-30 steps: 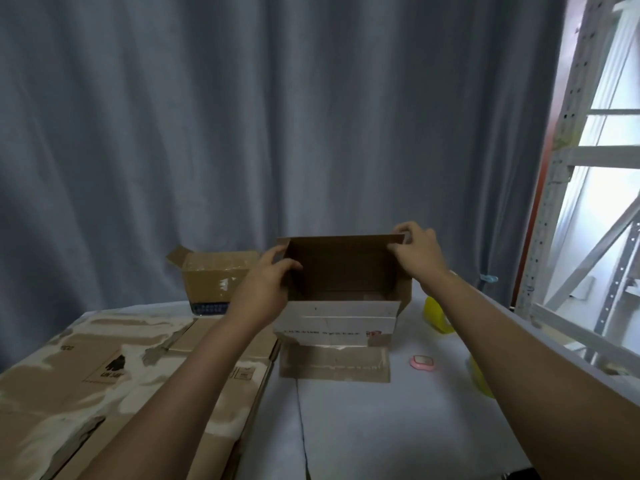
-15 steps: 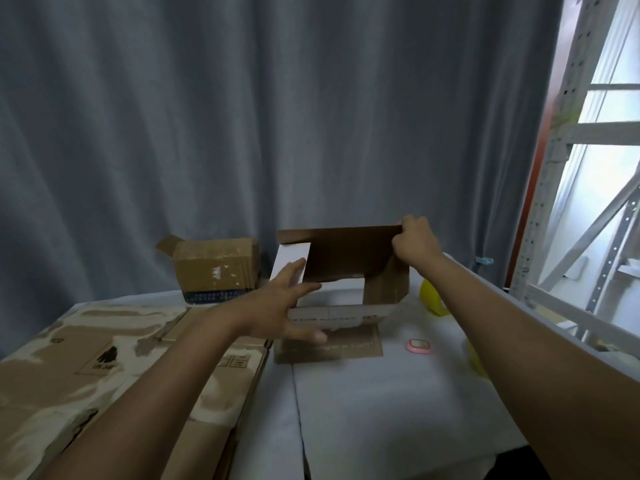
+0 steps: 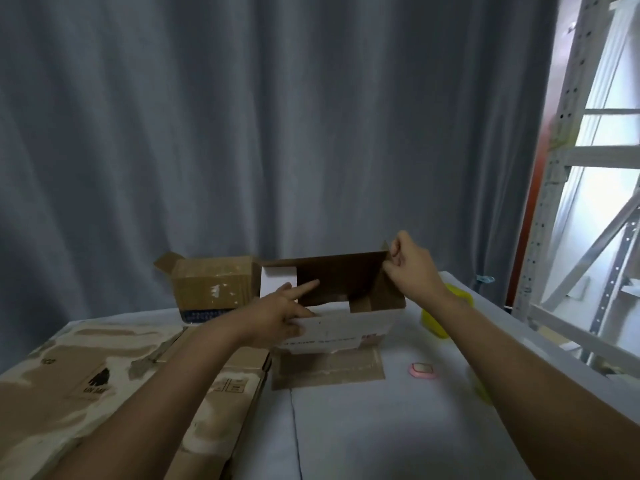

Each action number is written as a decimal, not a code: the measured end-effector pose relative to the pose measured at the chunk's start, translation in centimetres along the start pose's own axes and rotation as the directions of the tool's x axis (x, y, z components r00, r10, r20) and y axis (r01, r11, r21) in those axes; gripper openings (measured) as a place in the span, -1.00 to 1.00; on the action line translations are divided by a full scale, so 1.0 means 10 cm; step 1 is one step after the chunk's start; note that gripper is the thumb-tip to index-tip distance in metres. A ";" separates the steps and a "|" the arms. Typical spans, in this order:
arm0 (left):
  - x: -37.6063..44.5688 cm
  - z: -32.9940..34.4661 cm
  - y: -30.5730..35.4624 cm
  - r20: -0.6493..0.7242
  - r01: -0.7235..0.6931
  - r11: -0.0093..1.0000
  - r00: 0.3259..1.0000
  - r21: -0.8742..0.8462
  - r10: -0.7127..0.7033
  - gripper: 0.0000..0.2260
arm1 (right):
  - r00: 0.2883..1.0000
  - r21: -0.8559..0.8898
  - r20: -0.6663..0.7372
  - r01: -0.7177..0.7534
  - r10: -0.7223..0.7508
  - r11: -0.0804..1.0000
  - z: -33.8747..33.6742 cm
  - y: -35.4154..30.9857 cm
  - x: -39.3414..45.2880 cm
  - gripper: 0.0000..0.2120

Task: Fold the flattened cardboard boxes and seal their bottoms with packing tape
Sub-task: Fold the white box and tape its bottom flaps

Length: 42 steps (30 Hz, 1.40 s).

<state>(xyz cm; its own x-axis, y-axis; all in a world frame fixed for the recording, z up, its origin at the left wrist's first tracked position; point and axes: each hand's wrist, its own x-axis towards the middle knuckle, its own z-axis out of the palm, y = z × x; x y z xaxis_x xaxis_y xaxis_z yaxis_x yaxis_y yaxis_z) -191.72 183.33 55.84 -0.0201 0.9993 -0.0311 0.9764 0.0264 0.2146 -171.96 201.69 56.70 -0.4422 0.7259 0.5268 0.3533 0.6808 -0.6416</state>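
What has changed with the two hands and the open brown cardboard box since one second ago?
The left hand let go of the open brown cardboard box's upper left corner and came down to its near white flap, fingers straight. The right hand kept pinching the upper right corner. The second cardboard box behind, the flattened cardboard sheets and the small pink object stayed in place.

Head-worn view – forward, downward, near the table [image 3: 346, 427]

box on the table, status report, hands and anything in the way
Right hand pinches the far right corner of the open box. Left hand on its near wall, index finger extended. Bottom not yet taped. Nothing in the way.
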 end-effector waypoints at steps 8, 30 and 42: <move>-0.07 0.05 0.06 -0.043 -0.015 0.999 0.999 -0.049 0.012 -0.63 | 0.993 -0.189 0.054 -0.096 0.108 0.977 -0.07 -0.13 0.15 -0.73; 0.26 0.07 -0.16 -0.223 0.110 0.975 0.963 -0.194 -0.153 0.06 | 0.972 0.005 -0.153 -0.181 0.180 0.983 0.33 0.31 -0.04 -0.77; 0.22 0.07 -0.15 -0.141 0.204 0.952 0.961 -0.227 -0.240 -0.03 | 0.843 0.157 0.500 -0.315 0.199 0.936 0.53 0.14 -0.05 -0.58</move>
<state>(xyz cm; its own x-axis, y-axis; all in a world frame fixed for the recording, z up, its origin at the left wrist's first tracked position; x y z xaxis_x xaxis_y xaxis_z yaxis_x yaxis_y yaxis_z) -193.09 185.44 54.74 -0.2836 0.9573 0.0567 0.8770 0.2350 0.4192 -175.62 201.73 52.61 -0.7147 0.6985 0.0372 0.3402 0.3936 -0.8540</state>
